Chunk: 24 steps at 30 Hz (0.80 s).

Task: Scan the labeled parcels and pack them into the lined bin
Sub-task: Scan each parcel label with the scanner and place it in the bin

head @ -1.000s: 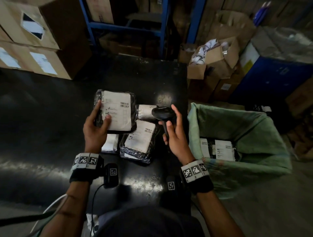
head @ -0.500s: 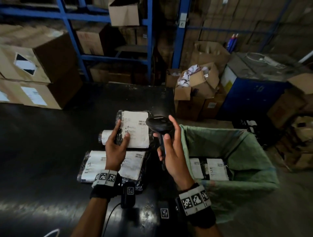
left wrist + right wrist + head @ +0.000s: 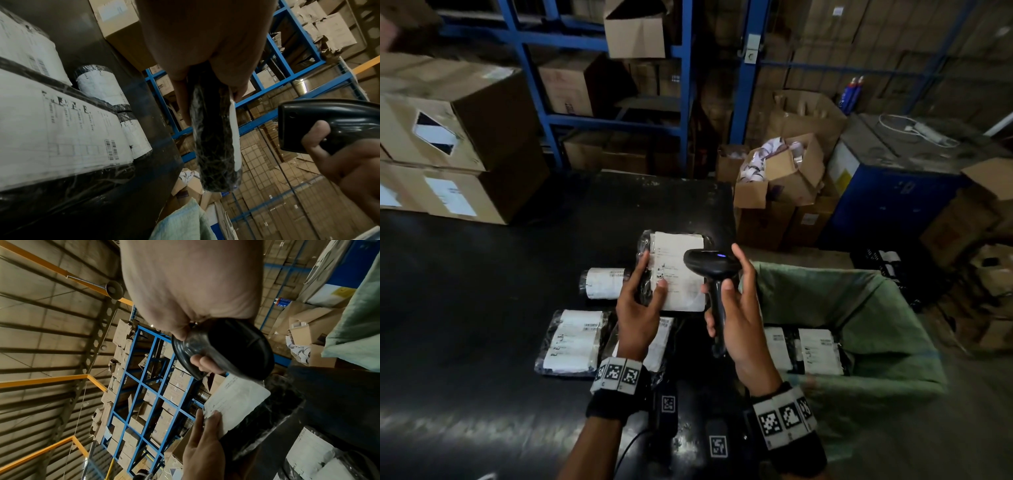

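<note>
My left hand (image 3: 643,301) grips a black-wrapped parcel (image 3: 679,287) with a white label, raised above the black table (image 3: 482,291), thumb on the label. The left wrist view shows the parcel (image 3: 213,142) edge-on between my fingers. My right hand (image 3: 736,308) holds a black barcode scanner (image 3: 710,265) by its handle, its head over the label and a small blue light lit. In the right wrist view the scanner (image 3: 224,350) hangs just above the parcel's label (image 3: 236,400). Three more labeled parcels (image 3: 571,339) lie on the table. The green-lined bin (image 3: 876,308) at right holds packed parcels (image 3: 815,349).
Stacked cardboard boxes (image 3: 448,137) sit at the table's far left. Blue shelving (image 3: 619,120) with cartons stands behind. Open cardboard boxes (image 3: 780,178) and a blue cabinet (image 3: 893,198) crowd the floor beyond the bin.
The head view has tilted up and shifted. The held parcel and the scanner have come closer together, and the scanner head now overlaps the label.
</note>
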Each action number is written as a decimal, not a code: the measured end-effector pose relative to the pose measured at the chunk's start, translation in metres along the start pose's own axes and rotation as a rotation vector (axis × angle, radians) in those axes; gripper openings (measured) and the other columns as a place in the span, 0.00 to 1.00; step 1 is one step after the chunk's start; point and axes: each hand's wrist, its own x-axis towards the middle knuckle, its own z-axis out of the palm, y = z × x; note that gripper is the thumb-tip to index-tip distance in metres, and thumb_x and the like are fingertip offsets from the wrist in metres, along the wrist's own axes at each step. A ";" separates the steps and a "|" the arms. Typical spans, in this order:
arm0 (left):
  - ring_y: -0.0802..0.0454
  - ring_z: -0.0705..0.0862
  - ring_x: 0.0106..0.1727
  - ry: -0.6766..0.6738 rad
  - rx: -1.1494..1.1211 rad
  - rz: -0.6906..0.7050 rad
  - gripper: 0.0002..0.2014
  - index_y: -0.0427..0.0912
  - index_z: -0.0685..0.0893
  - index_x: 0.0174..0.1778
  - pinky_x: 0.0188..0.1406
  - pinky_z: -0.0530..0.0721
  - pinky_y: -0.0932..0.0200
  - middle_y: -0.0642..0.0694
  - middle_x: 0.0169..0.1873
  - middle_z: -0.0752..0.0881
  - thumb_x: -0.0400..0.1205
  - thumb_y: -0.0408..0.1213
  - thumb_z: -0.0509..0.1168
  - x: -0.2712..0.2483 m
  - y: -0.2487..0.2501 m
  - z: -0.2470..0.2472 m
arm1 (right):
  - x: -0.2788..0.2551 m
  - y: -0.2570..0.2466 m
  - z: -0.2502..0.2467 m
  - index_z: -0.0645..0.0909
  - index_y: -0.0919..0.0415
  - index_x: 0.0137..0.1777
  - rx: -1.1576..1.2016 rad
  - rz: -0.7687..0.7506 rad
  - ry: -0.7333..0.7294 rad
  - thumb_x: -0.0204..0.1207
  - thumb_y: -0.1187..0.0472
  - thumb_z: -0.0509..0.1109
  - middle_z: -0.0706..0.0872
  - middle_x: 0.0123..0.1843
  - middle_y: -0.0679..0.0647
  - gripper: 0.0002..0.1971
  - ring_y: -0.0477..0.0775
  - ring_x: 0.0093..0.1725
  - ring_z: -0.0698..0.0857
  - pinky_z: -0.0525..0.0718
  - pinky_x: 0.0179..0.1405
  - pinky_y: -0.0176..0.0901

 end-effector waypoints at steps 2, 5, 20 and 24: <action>0.55 0.77 0.82 0.007 0.001 0.001 0.29 0.49 0.75 0.84 0.80 0.79 0.38 0.53 0.80 0.79 0.86 0.34 0.72 -0.001 0.001 0.000 | -0.001 0.002 -0.001 0.64 0.28 0.77 -0.002 -0.004 -0.009 0.90 0.58 0.53 0.85 0.55 0.68 0.23 0.59 0.28 0.72 0.73 0.25 0.45; 0.54 0.77 0.82 0.004 -0.003 0.003 0.29 0.50 0.75 0.84 0.80 0.79 0.36 0.52 0.81 0.79 0.86 0.34 0.72 -0.001 0.000 -0.001 | -0.001 0.003 -0.002 0.64 0.28 0.77 -0.009 -0.009 -0.015 0.90 0.57 0.53 0.85 0.58 0.68 0.23 0.57 0.28 0.73 0.74 0.24 0.45; 0.56 0.81 0.78 0.027 0.013 -0.019 0.29 0.50 0.77 0.83 0.79 0.80 0.39 0.55 0.77 0.83 0.85 0.30 0.72 -0.002 0.006 -0.027 | 0.000 0.025 -0.003 0.61 0.32 0.80 0.030 0.005 0.001 0.90 0.59 0.53 0.79 0.75 0.56 0.24 0.65 0.46 0.86 0.76 0.21 0.42; 0.54 0.80 0.79 0.039 0.035 -0.056 0.29 0.57 0.77 0.82 0.77 0.81 0.35 0.57 0.78 0.81 0.85 0.33 0.73 -0.004 0.001 -0.043 | 0.004 0.040 -0.009 0.60 0.35 0.81 0.028 -0.001 0.059 0.90 0.60 0.53 0.73 0.78 0.55 0.24 0.55 0.68 0.84 0.76 0.20 0.40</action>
